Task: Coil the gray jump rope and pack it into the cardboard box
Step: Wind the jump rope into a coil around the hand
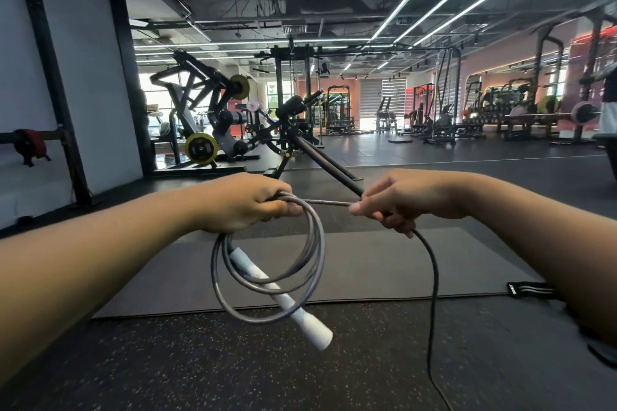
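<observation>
**Gray rope half coiled between two fists**

While the speckled black rubber floor fills the nearest ground, the free tail of the thin gray jump rope drops to it at about 5 o'clock from the right hand. That hand is closed around the cord, thumb and forefinger pinching it where a short taut run crosses toward 9 o'clock to the left hand.

The left hand is clenched over the top of the gathered loops, several rounds of gray cord hanging below its knuckles at 6 o'clock. A white cylindrical plastic handle hangs through the loops, slanting down toward 5 o'clock, its blunt end lowest and clear of the floor.

Beneath both hands lies a flat dark gray exercise mat. At 3 o'clock on the mat's edge, beside the right forearm, rests a black strap with white stripes.

Farther off at 12 o'clock stands a black landmine bar on a stand, and at 11 o'clock a plate-loaded machine with yellow weight discs.
</observation>
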